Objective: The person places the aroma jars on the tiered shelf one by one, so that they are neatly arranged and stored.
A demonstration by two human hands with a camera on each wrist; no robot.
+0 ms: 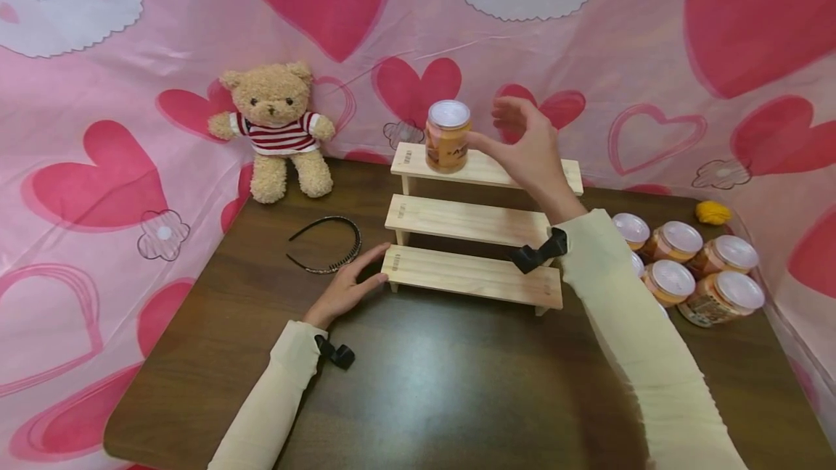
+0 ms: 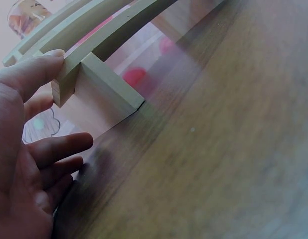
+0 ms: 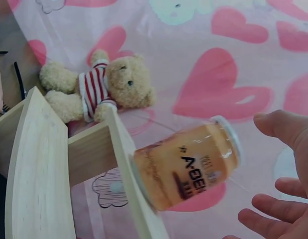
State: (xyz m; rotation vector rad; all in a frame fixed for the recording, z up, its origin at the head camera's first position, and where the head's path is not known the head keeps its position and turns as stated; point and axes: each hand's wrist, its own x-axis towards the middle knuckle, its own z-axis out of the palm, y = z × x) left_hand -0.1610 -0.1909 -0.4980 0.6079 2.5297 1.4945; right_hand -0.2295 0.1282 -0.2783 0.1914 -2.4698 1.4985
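Observation:
A three-step wooden display stand (image 1: 472, 274) stands on the table. My left hand (image 1: 346, 292) holds the left end of its lowest step, and in the left wrist view the thumb (image 2: 39, 69) and forefinger lie on either side of the board's end while the other fingers spread loosely below. On the left part of the top step sits an upright orange-labelled jar (image 1: 448, 138) with a clear lid. Just right of that jar is my right hand (image 1: 529, 147), fingers parted and holding nothing. The right wrist view shows a gap between its fingers and the jar (image 3: 186, 167).
Several similar jars (image 1: 670, 280) are grouped right of the stand, partly behind my right sleeve. A black headband (image 1: 349, 252) lies left of the stand. Behind it a teddy bear (image 1: 277, 133) sits against the pink heart-printed cloth. A small yellow object (image 1: 712, 212) is at the back right.

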